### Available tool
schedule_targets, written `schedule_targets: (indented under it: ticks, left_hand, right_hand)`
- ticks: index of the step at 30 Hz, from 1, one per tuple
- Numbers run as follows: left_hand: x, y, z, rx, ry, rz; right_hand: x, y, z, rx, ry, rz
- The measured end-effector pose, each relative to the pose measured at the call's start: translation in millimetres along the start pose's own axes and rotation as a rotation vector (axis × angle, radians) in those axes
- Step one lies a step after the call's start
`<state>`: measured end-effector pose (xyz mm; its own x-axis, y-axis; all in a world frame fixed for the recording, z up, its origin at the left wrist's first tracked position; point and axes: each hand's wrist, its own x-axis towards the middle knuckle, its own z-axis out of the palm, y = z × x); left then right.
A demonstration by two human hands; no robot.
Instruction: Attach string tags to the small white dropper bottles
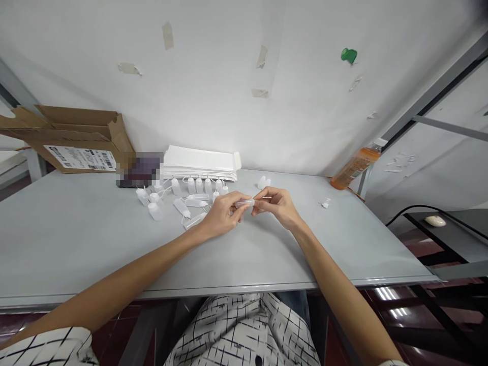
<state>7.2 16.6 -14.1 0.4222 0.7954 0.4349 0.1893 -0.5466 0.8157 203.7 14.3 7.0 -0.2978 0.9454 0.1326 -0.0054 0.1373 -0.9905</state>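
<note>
Between my two hands, over the middle of the grey table, lies a small translucent bottle (244, 203) on its side. My left hand (224, 212) is closed around its body. The fingers of my right hand (275, 206) pinch together at the bottle's right end, where a cap or tip may be hidden. Left of my hands, several similar small bottles (155, 211) stand or lie in a group, some with thin looped strips. A few small white pieces (264, 182) rest behind my right hand, and another tiny white piece (326, 203) lies farther right.
The grey table (114, 244) meets a white wall. At the back left are an open cardboard box (84, 142) and a blurred dark item (141, 170). White flat sheets (200, 161) are stacked behind the bottles. An orange bottle (356, 166) leans at the back right.
</note>
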Motion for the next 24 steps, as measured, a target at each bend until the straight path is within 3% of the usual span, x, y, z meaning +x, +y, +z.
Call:
schedule_targets:
  ticks: [9,18,24]
  left_hand:
    - [-0.5,-13.8,-0.6,0.22,0.018,0.244]
    - [3.8,-15.0,1.3,0.221,0.055,0.005]
    - [3.5,-12.9,4.2,0.162,0.006,-0.072]
  right_hand:
    - [1.3,1.9,-1.8,-0.031,0.007,0.048]
    - [0.1,-8.3,-5.7,-0.147,0.008,-0.004]
    - [-1.8,-14.4,-9.9,-0.214,-0.048,-0.005]
